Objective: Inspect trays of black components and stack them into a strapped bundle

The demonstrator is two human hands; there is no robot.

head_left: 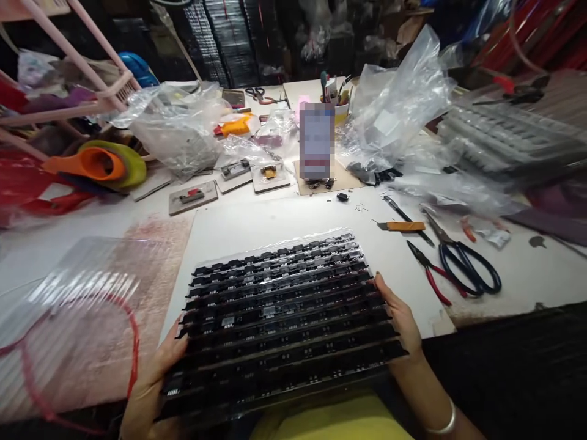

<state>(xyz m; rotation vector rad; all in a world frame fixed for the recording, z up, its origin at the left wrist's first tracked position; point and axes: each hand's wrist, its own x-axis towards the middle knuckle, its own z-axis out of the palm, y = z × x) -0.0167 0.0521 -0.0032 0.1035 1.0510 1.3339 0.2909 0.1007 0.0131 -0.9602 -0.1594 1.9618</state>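
A clear plastic tray (279,308) filled with rows of long black component strips lies tilted over the near edge of the white board (229,226). My left hand (158,366) grips the tray's left side, fingers under it. My right hand (398,315) holds the tray's right side, thumb along the edge. Both hands carry it together above my lap.
An empty clear ribbed tray (68,305) lies at the left. Black scissors (468,263), red-handled pliers (433,272) and a knife (403,226) lie at the right. Plastic bags (398,104), a standing phone (316,140), small jigs (192,197) and stacked trays (509,134) crowd the back.
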